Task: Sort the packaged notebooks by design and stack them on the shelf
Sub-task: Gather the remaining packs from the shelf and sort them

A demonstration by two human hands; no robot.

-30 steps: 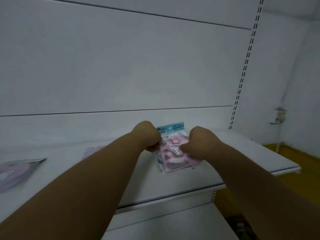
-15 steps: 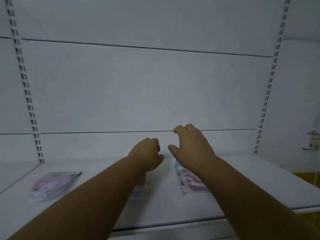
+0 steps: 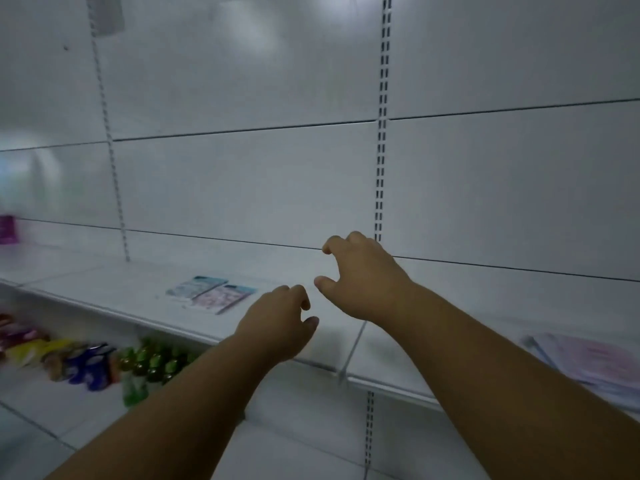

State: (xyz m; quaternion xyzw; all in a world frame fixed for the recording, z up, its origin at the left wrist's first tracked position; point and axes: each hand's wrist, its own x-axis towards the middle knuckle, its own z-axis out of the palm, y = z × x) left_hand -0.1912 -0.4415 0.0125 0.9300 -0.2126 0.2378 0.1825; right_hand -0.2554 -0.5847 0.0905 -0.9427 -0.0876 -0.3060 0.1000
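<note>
White shelf is carrying two notebooks; both hands, left hand and right hand, are hovering right of them, fingers loosely curled, empty. Judging: fetching another pack next.

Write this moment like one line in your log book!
left hand: empty | right hand: empty, fingers curled | two notebooks: side by side on shelf | pink stack: far right
</note>
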